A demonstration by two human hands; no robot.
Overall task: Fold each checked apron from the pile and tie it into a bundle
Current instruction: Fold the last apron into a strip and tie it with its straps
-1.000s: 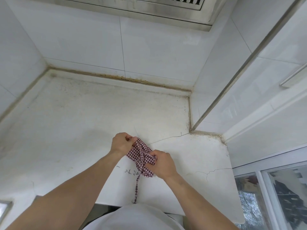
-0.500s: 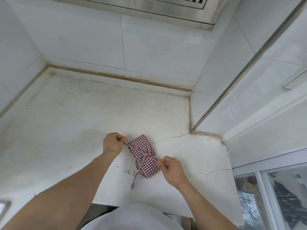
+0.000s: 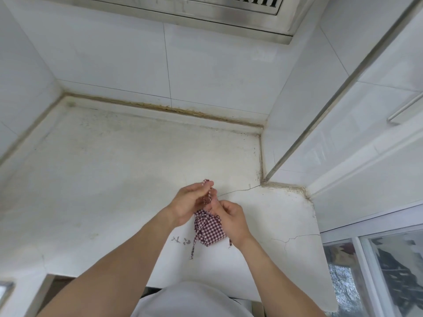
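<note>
A red-and-white checked apron (image 3: 209, 229) is folded into a small bundle above the near part of the white countertop (image 3: 114, 175). My left hand (image 3: 190, 202) pinches one apron string (image 3: 208, 195), which rises from the bundle past the fingertips. My right hand (image 3: 229, 217) grips the top of the bundle and the string at the knot. A loose string end (image 3: 193, 245) hangs down from the bundle's left side, and a shorter end shows by my right wrist.
White tiled walls close the counter at the back, left and right. A steel hood edge (image 3: 206, 10) runs overhead. A window (image 3: 377, 271) lies at lower right. Cracks cross the countertop by the corner, and its front edge is close to my body.
My hands were spread apart pulling the strings sideways. Now they have come together over the bundle, the left one lifting a string upward and the right one gripping the knot.
</note>
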